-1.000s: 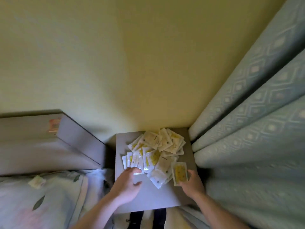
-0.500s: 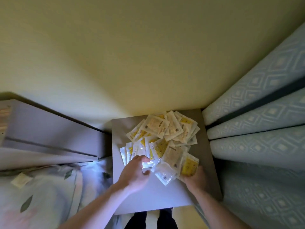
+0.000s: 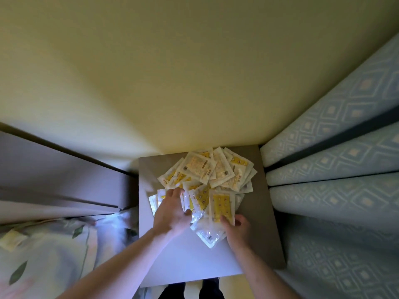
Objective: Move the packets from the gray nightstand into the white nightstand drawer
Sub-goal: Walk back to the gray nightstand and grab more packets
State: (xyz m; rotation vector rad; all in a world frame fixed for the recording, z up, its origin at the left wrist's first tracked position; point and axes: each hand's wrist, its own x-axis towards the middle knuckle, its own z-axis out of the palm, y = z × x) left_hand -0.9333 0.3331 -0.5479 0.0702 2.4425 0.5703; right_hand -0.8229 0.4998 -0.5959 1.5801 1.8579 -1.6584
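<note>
Gathering stage, gray nightstand (image 3: 248,244) top, listed near to far. Right hand (image 3: 237,230): now pinching the yellow packet (image 3: 222,205) at its near edge, shifted left against the heap from where it sat 1 second ago. Left hand (image 3: 172,212): fingers curled over the clear packets (image 3: 207,234) at the heap's left, advanced further in than before. Remaining packets (image 3: 216,171): loose pile toward the wall (image 3: 172,83), unmoved. Judgement: 2 hands are bunching a first load; nothing has left the nightstand. White nightstand drawer: not in view.
</note>
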